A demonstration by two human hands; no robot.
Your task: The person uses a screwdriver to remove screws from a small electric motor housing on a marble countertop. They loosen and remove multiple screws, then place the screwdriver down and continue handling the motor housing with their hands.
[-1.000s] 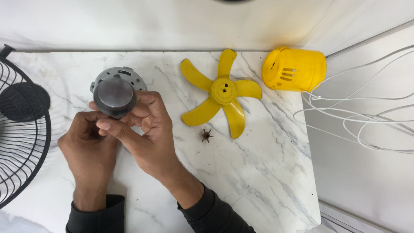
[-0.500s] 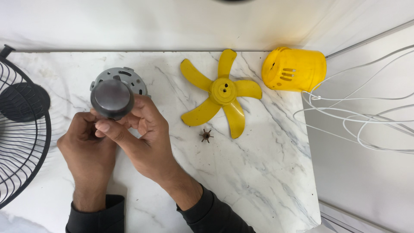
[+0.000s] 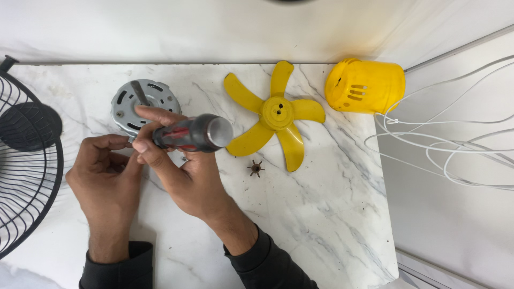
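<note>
Right hand (image 3: 187, 176) wrapped around a screwdriver (image 3: 193, 134) with a red and grey handle, fingers closed over the grip, blunt grey butt end pointing away to the right of the knuckles. Tip end hidden behind the fingers; cannot tell where it lands. Left hand (image 3: 104, 174) just beside the right, touching it at the fingertips, fingers curled narrow against the edge of a grey round fan motor (image 3: 140, 101); whether pinching or merely steadying cannot be told. Motor lying flat on the white marble desk (image 3: 321, 225), directly beyond both hands, slotted face up, short shaft sticking out and tilted. Dark sleeves at both wrists.

Right of the right hand, near the screwdriver's butt end: a yellow five-bladed fan blade (image 3: 276, 115) lying flat. Just below that blade, close to the right forearm: a small dark star-shaped nut (image 3: 256, 168), apart from everything else. Further right, at the desk's far corner: a yellow motor cover (image 3: 367, 85) on its side, vent slots visible. Beyond the desk edge on the right: loops of white wire (image 3: 444, 150). Left of the left hand, well apart: a black wire fan guard (image 3: 27, 155), partly cut off by the frame.
</note>
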